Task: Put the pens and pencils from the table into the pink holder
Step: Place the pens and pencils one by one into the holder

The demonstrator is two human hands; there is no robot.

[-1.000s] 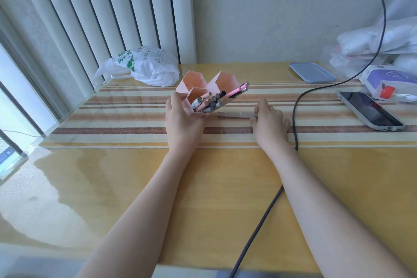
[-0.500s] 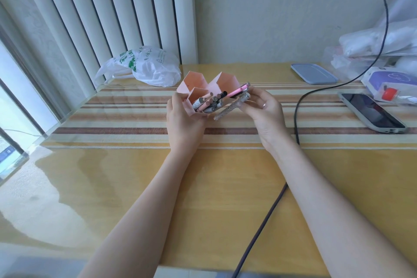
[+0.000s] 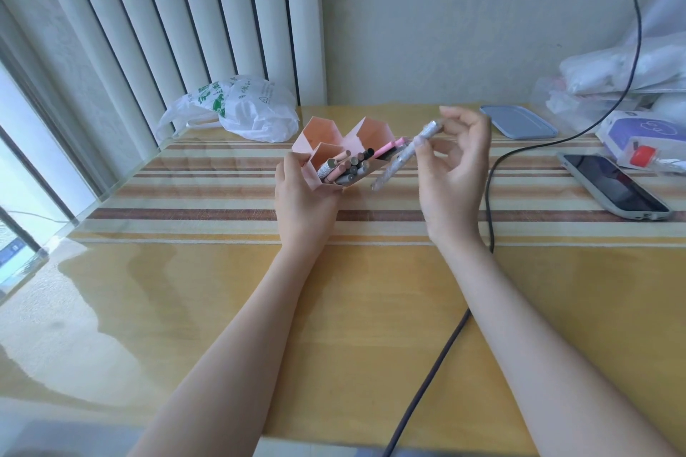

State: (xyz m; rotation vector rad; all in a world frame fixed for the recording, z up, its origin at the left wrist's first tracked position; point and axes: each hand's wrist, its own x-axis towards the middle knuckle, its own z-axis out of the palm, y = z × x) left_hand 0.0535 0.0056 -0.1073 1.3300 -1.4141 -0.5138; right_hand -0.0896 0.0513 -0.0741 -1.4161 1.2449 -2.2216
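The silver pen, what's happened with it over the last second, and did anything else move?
The right hand picked the silver pen off the table and raised it, tilted, beside the pink holder. The left hand kept gripping the holder; the phone stayed put.

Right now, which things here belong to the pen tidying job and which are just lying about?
Job: pink holder, pens and pencils in it, grey pen in the right hand, left hand.
Lying about: phone, plastic bag, grey lid, cable.
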